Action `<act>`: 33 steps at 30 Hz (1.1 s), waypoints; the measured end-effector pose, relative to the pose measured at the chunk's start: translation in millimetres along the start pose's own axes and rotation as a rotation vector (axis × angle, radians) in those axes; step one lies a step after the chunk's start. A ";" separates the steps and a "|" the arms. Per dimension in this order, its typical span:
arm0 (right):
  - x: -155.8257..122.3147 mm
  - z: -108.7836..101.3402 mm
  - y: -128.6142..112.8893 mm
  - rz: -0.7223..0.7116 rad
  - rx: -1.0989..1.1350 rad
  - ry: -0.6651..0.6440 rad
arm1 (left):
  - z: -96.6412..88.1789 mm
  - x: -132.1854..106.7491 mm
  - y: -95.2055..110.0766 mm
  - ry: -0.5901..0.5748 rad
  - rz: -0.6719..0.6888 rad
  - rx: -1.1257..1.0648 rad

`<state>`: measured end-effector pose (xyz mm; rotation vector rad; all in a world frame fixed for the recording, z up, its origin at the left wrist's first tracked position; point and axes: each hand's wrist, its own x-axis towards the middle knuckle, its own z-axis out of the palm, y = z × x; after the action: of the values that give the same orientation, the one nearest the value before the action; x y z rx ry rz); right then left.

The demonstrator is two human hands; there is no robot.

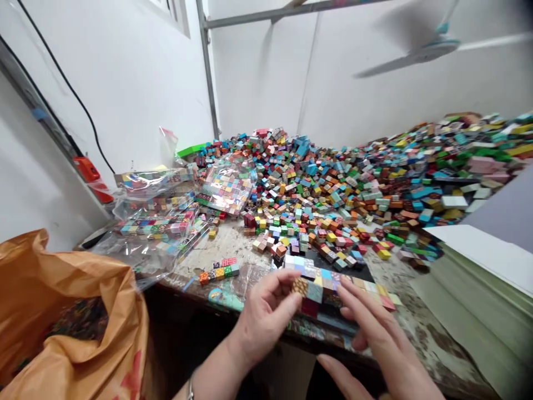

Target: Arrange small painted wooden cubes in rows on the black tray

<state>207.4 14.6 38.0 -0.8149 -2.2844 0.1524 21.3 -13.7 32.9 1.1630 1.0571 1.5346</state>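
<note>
Small printed cube blocks stand in a tight row (pixel 325 276) along the table's front edge. My left hand (pixel 264 316) is closed at the row's left end, thumb and index finger pinching a gold-patterned block (pixel 300 286). A pale teal block (pixel 315 292) sits just right of it. My right hand (pixel 375 333) has its fingers stretched out and its thumb apart; the fingertips lie against or just in front of the row, and I cannot tell whether they touch. Part of the row is hidden behind those fingers. A black board (pixel 362 270) shows behind the row.
A large heap of coloured blocks (pixel 308 183) covers the table's back. Clear bags of block sheets (pixel 158 205) are stacked at left. Short block strips (pixel 220 272) lie left of my hands. An orange sack (pixel 125 311) stands lower left, pale green sheets (pixel 470 300) at right.
</note>
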 end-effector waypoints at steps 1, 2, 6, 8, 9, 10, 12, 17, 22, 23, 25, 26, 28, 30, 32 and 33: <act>6.0 -0.1 0.1 -0.061 -0.052 0.005 | 7.5 -3.2 -4.1 -0.025 -0.018 -0.028; 9.3 1.3 0.8 -0.097 -0.083 -0.004 | 13.2 -5.4 -7.1 -0.042 -0.037 -0.059; 6.2 10.4 9.5 -0.119 -0.059 -0.026 | 23.7 -6.8 -10.7 -0.081 -0.116 -0.194; 4.5 11.3 14.9 -0.097 -0.040 -0.039 | 26.4 -4.4 -9.7 -0.094 -0.127 -0.226; 5.1 10.6 17.1 -0.091 -0.036 -0.047 | 27.8 -2.7 -9.0 -0.101 -0.123 -0.231; 6.7 9.5 18.9 -0.090 -0.034 -0.054 | 29.5 -0.7 -8.2 -0.110 -0.117 -0.224; 11.7 6.9 21.6 -0.088 -0.030 -0.052 | 32.8 3.9 -6.2 -0.135 -0.103 -0.185; 26.6 2.1 29.8 -0.055 0.006 0.007 | 35.6 16.5 -0.6 -0.189 -0.063 0.019; 41.4 0.1 47.4 0.050 0.068 -0.062 | 18.6 28.6 -0.2 -0.022 0.343 0.798; 44.5 1.3 51.3 0.070 0.074 -0.086 | 13.5 31.3 -1.7 0.001 0.426 0.980; 50.4 6.2 58.4 0.087 0.084 -0.123 | 3.5 36.1 -6.7 -0.018 0.511 1.266; 53.1 9.6 61.5 0.082 0.085 -0.137 | -0.7 38.0 -10.0 -0.043 0.523 1.367; 57.3 17.0 66.8 0.068 0.066 -0.147 | -6.9 40.5 -17.4 -0.085 0.536 1.493; 59.6 23.1 70.9 0.063 0.036 -0.167 | -10.4 41.6 -24.0 -0.119 0.542 1.535; 60.2 26.5 74.0 0.056 0.005 -0.173 | -12.0 42.3 -28.6 -0.142 0.544 1.527; 60.0 27.2 75.3 0.048 -0.010 -0.169 | -12.4 42.6 -30.2 -0.148 0.547 1.516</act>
<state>194.7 113.3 27.9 -0.8918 -2.4257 0.2397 8.1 33.0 9.8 2.6748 1.9613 0.7507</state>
